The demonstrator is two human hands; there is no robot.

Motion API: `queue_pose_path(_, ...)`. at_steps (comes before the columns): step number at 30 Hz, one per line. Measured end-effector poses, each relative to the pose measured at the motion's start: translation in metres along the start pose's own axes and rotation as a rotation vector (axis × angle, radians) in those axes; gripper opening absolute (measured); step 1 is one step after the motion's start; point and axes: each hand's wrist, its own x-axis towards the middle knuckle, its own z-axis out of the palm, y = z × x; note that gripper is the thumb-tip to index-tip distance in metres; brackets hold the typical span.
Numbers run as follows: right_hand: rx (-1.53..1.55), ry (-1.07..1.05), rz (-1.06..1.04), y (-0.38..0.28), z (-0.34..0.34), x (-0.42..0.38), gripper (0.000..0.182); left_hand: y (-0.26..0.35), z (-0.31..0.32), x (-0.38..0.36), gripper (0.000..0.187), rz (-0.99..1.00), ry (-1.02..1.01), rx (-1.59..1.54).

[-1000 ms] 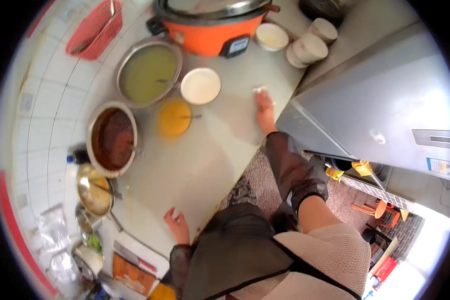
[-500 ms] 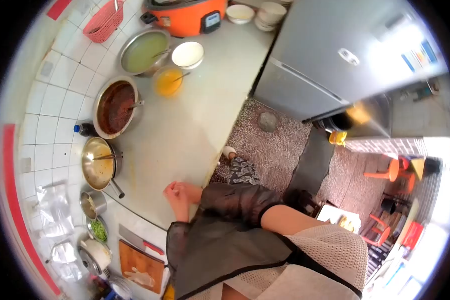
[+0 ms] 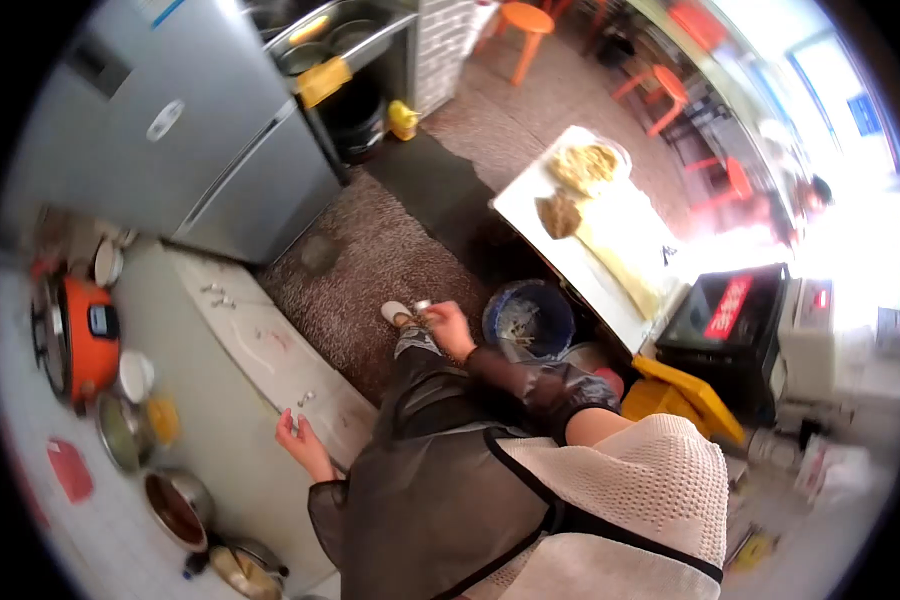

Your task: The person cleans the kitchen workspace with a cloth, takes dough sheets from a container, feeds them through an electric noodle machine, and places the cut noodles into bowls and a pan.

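I see the right hand pinching a small white wad, left of the blue bin in view. Left hand half-curled near counter; can't tell if it's holding anything.

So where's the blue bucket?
In the head view, the blue bucket is just right of centre, between the person's right hand and the white-topped table.

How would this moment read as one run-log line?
Left hand: near pale, smooth countertop | Right hand: apparently pinching small whitish object | Nearby: round, dark-blue, open-topped bin
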Motion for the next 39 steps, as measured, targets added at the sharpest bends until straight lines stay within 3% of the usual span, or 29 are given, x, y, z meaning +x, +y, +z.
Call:
queue_pose_path(2, -0.223, 0.277, 0.055, 0.039, -0.065, 0.006, 0.023, 0.023, 0.023, 0.018, 0.033, 0.069, -0.088, 0.029)
queue_pose_path(4, -0.24, 0.293, 0.279, 0.059, -0.132, 0.008, 0.026, 0.051, 0.048, 0.026, 0.033, 0.096, -0.158, 0.063)
queue_pose_path(6, -0.367, 0.17, 0.74, 0.032, -0.192, 0.009, 0.033, 0.067, 0.073, 0.032, 0.033, 0.116, -0.218, 0.098)
queue_pose_path(8, -0.725, 0.277, 0.662, 0.112, -0.23, 0.031, 0.038, 0.065, 0.103, 0.038, 0.034, 0.189, -0.272, 0.11)
queue_pose_path(13, -0.663, 0.33, 0.036, 0.146, -0.312, 0.183, 0.052, 0.065, 0.163, 0.043, 0.035, 0.175, -0.309, 0.239)
queue_pose_path(14, -0.681, 0.351, 0.035, 0.167, -0.32, 0.225, 0.058, 0.059, 0.176, 0.045, 0.035, 0.145, -0.326, 0.28)
queue_pose_path(16, -0.734, 0.326, 0.258, 0.174, -0.325, 0.284, 0.073, 0.06, 0.202, 0.043, 0.035, 0.069, -0.303, 0.342)
queue_pose_path(17, -0.959, 0.264, 0.552, 0.16, -0.309, 0.303, 0.079, 0.066, 0.213, 0.039, 0.036, 0.036, -0.316, 0.307)
queue_pose_path(18, -1.017, 0.388, 0.615, 0.141, -0.283, 0.311, 0.069, 0.073, 0.219, 0.035, 0.036, 0.004, -0.327, 0.27)
queue_pose_path(20, -1.073, 0.446, 0.511, 0.212, -0.253, 0.322, 0.069, 0.087, 0.225, 0.035, 0.035, 0.034, -0.298, 0.348)
queue_pose_path(22, -1.034, 0.382, 0.379, 0.204, -0.199, 0.308, 0.069, 0.108, 0.232, 0.045, 0.035, 0.0, -0.309, 0.347)
queue_pose_path(24, -0.561, 0.081, 0.42, 0.204, -0.154, 0.309, 0.073, 0.138, 0.225, 0.069, 0.034, 0.058, -0.252, 0.378)
queue_pose_path(25, -0.553, -0.004, 0.353, 0.205, -0.115, 0.312, 0.073, 0.152, 0.22, 0.081, 0.034, 0.006, -0.205, 0.336)
queue_pose_path(27, -0.379, -0.479, 0.483, 0.21, -0.028, 0.305, 0.052, 0.171, 0.201, 0.096, 0.034, -0.074, -0.056, 0.276)
queue_pose_path(28, -0.32, -0.703, 0.567, 0.201, 0.011, 0.303, 0.043, 0.169, 0.19, 0.102, 0.033, -0.007, 0.008, 0.265)
queue_pose_path(30, -0.048, -0.769, 0.67, 0.081, 0.103, 0.271, 0.038, 0.155, 0.159, 0.111, 0.032, 0.046, 0.11, 0.243)
queue_pose_path(34, 0.139, -1.031, 0.186, -0.122, 0.278, 0.23, 0.042, 0.125, 0.097, 0.131, 0.032, -0.091, 0.307, 0.058)
queue_pose_path(36, 0.233, -1.019, -0.08, -0.179, 0.365, 0.22, 0.042, 0.102, 0.068, 0.133, 0.032, -0.194, 0.372, 0.005)
queue_pose_path(38, -0.014, -0.928, -0.474, -0.255, 0.432, 0.215, 0.043, 0.067, 0.042, 0.142, 0.036, -0.242, 0.451, -0.008)
queue_pose_path(39, -0.057, -0.883, -0.532, -0.268, 0.469, 0.213, 0.045, 0.055, 0.03, 0.14, 0.036, -0.26, 0.458, -0.023)
